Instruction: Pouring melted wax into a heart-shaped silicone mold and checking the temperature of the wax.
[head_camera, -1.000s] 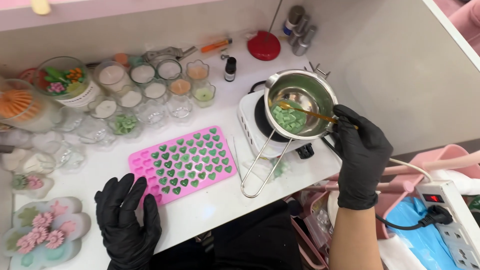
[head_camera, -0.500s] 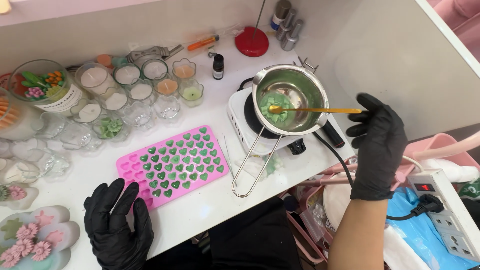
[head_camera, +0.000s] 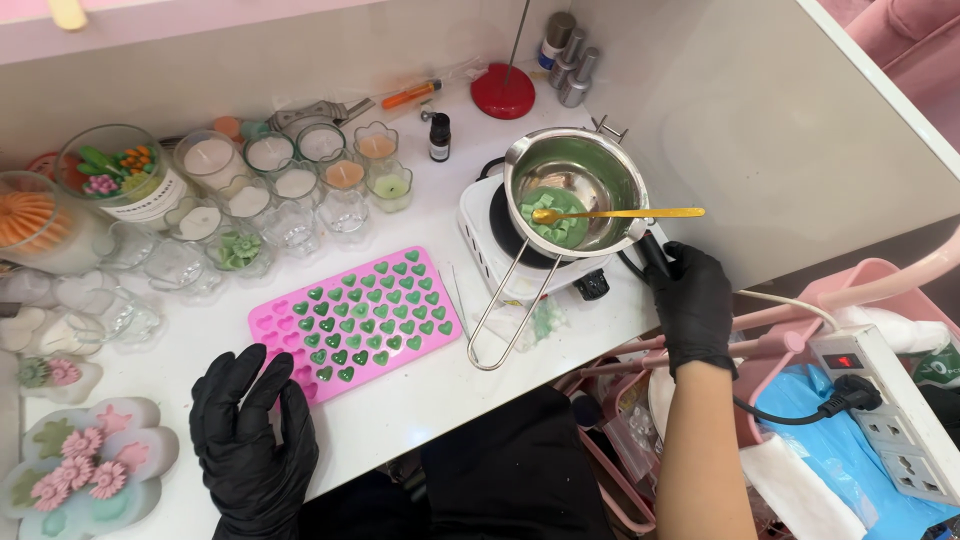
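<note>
Left of the mold, the left hand lies flat, fingers spread, holding nothing, steadying it. Right of the mold, the pot heats on the burner, spoon resting across it; the right hand curls around the burner's black knob.

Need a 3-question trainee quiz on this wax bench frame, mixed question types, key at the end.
1. True or false: the gold spoon rests in the steel pot, with no hand holding it.
2. What colour is the heart mould? A pink, B blue, C white.
3. Which hand is nearest the hot plate knob?

Key:
1. True.
2. A.
3. The right hand; the left hand lies flat on the table beside the mould.
</note>
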